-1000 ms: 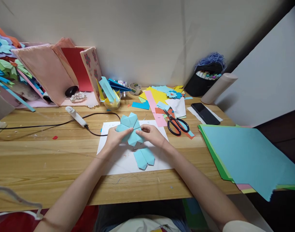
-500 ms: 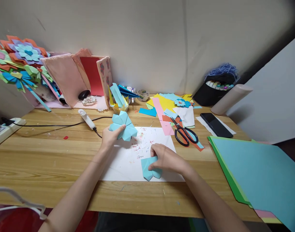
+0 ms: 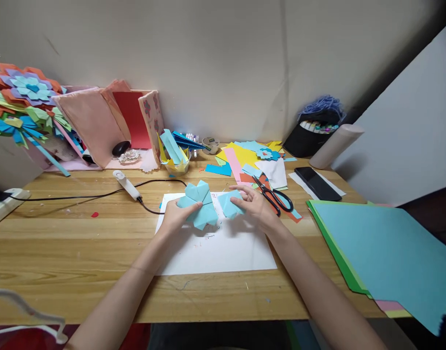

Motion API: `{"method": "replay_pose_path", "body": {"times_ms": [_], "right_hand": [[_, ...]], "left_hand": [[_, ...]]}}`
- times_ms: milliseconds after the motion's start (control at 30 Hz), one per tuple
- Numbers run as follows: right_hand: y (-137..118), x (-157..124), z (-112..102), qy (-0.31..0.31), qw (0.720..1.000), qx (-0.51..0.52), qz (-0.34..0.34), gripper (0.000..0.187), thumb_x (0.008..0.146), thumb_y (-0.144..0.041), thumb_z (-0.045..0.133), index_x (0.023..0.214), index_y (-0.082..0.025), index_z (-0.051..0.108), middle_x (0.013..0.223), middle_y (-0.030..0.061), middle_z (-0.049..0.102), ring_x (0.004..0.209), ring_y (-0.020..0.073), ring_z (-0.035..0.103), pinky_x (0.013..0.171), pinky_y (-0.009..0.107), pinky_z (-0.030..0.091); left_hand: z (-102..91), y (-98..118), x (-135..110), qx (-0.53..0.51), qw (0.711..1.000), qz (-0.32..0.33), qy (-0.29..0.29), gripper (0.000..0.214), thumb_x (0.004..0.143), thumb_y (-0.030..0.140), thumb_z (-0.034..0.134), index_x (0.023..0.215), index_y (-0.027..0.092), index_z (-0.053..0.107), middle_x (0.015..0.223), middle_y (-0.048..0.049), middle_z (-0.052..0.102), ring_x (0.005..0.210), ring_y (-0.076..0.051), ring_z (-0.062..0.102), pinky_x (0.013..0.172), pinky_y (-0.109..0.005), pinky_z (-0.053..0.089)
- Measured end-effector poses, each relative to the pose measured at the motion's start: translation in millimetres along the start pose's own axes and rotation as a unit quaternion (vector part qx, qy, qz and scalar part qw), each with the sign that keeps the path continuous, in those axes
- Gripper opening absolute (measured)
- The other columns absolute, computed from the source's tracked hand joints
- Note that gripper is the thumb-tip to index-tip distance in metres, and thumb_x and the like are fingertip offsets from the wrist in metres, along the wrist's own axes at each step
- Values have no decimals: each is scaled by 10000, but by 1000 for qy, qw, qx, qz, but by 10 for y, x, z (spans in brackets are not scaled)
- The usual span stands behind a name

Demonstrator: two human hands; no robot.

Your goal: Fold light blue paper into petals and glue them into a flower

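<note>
My left hand [image 3: 177, 216] pinches a light-blue folded paper flower [image 3: 203, 211], its thumb lying across the petals. To the right, my right hand [image 3: 257, 206] grips a smaller light-blue folded paper piece [image 3: 229, 204] between thumb and fingers. A narrow gap separates the two papers. Both are held above a white sheet [image 3: 223, 255] marked with small coloured specks. The fingers behind each paper are partly hidden.
Black-handled scissors [image 3: 274, 194] lie right of my right hand among paper scraps [image 3: 240, 155]. A corded white hot glue gun [image 3: 127, 185] rests on the left. Further right are a phone [image 3: 317, 183] and stacked coloured paper [image 3: 383, 243]. Paper flowers [image 3: 31, 87] stand back left.
My right hand has lifted the smaller paper piece off the white sheet and brought it up beside the flower. The flower in my left hand sits slightly lower and further right in view.
</note>
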State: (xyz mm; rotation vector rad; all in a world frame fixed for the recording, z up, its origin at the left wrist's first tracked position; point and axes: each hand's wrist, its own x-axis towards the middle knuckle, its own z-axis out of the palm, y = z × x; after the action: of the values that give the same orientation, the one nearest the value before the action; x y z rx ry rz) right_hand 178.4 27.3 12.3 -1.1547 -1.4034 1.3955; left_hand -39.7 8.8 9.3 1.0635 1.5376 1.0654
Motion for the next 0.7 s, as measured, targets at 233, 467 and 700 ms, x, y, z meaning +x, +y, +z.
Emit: {"method": "replay_pose_path", "body": {"times_ms": [233,467,700], "right_hand": [[26,-39,129,33,996,-86,-17,330,665,-377,653,899,-164,558,854,50,647,757,168,611,631,266,469],[-21,-47,85,-63,987,-145,33,349,631,-422,666,848,-170,562,713,-9,553,606,116,524,492,209,387],[-44,-75,62,-72,988,-136,5,360,644,-433,653,825,-211,434,746,-29,468,650,113,471,526,209,367]], "left_hand": [[26,10,-41,21,999,9,-37,358,512,389,735,747,126,674,713,-53,665,602,-156,571,529,-233,426],[45,15,-66,59,997,12,-56,354,503,384,733,704,102,661,611,-31,619,540,-143,540,495,-226,397],[51,66,-93,39,997,-2,-68,425,479,379,748,781,93,664,688,-32,645,596,-152,557,528,-230,421]]}}
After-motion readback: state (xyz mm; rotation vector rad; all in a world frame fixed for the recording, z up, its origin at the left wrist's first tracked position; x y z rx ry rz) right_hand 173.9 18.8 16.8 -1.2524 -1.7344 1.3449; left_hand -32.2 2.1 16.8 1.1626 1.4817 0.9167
